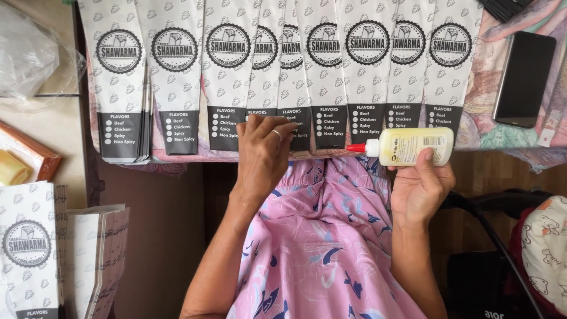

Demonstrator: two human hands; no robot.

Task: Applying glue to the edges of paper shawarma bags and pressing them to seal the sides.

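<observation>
My right hand (420,184) grips a pale yellow glue bottle (410,146) lying sideways, its red nozzle pointing left over the lower ends of the paper sleeves. A row of several white-and-black printed paper sleeves (227,71) lies overlapped along the table edge. My left hand (263,150), a ring on one finger, rests with its fingertips on the bottom black ends of the middle sleeves (277,118), fingers together and pressing on them.
A black phone (524,78) lies at the far right on a patterned cloth (481,127). More sleeves are stacked at lower left (29,248). A clear plastic bag (26,50) sits at upper left. My pink floral lap (322,248) fills the foreground.
</observation>
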